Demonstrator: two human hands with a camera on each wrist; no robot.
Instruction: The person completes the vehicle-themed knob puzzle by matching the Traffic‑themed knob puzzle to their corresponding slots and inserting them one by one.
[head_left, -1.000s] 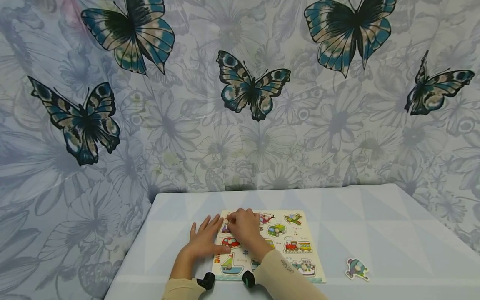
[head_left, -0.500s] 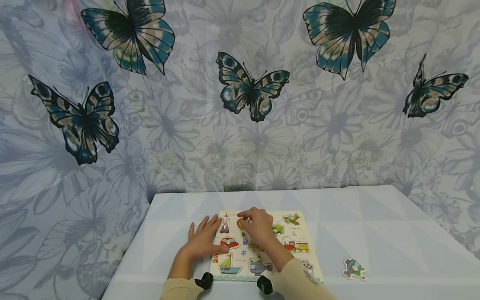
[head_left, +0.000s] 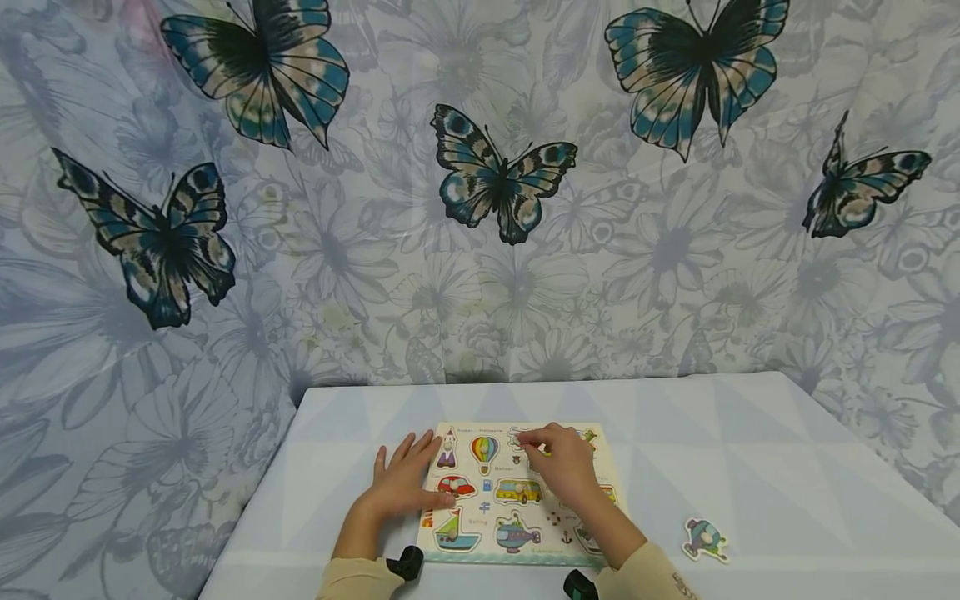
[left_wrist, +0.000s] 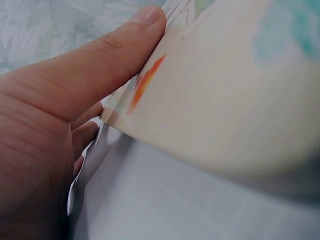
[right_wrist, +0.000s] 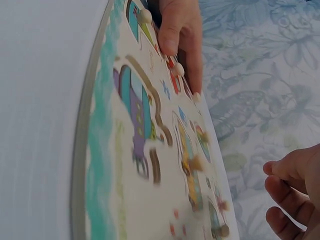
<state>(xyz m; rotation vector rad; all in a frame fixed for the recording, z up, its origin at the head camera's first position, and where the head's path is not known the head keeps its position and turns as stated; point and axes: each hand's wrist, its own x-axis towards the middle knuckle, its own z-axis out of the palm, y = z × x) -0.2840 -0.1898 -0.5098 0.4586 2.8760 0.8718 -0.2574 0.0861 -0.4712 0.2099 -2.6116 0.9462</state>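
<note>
A cream wooden knob puzzle board point(head_left: 480, 552) with vehicle pictures lies on the table. My left hand point(head_left: 402, 485) rests at its left edge, fingers spread; the thumb point(left_wrist: 125, 50) lies along the board in the left wrist view. My right hand point(head_left: 564, 462) hovers over the upper right, near the helicopter piece. In the right wrist view its fingers point(right_wrist: 287, 175) are loosely bent, hold nothing and stand apart from the knobs. The balloon point(head_left: 484, 451), bus point(head_left: 517, 491) and sailboat point(head_left: 456, 533) pieces sit in place. The submarine recess point(right_wrist: 135, 105) shows no knob.
A loose submarine-shaped puzzle piece point(head_left: 705, 540) lies on the white table point(head_left: 780, 467), right of the board. Behind the table hangs a butterfly-patterned cloth point(head_left: 517, 308). Black wrist devices point(head_left: 580, 585) sit at the cuffs.
My right hand has moved rightward across the top row, from the rocket past the balloon to near the helicopter, uncovering the bus and submarine recess. The left hand stays at the board's edge.
</note>
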